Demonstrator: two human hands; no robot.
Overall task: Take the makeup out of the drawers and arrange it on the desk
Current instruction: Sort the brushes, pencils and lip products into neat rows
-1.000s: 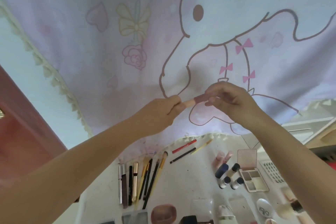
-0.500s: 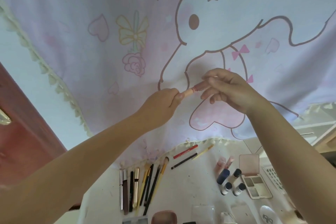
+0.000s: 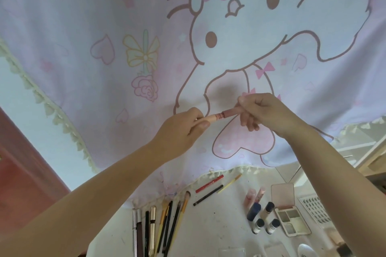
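I hold a small pink lip-gloss tube (image 3: pixel 224 115) up in front of the cartoon curtain. My left hand (image 3: pixel 183 129) pinches its pale cap end. Its darker pink body end sits between the fingers of my right hand (image 3: pixel 263 113). A threaded neck shows between the two parts. Below, on the white desk (image 3: pixel 211 227), lie a row of pencils and brushes (image 3: pixel 158 229), three loose pencils (image 3: pixel 211 190), small dark-capped bottles (image 3: pixel 261 218), two pink glosses (image 3: pixel 253 195) and an open eyeshadow palette (image 3: pixel 290 218).
A pink and lilac curtain with a cartoon rabbit (image 3: pixel 208 48) hangs over the desk's back edge. A red-brown door (image 3: pixel 23 173) is at the left. A white perforated basket (image 3: pixel 315 208) and wooden shelving (image 3: pixel 373 158) are at the right. More containers sit along the bottom edge.
The view has tilted upward, showing more curtain. Both hands stay on the tube, and the cap and body now sit slightly apart, with the threaded neck showing.
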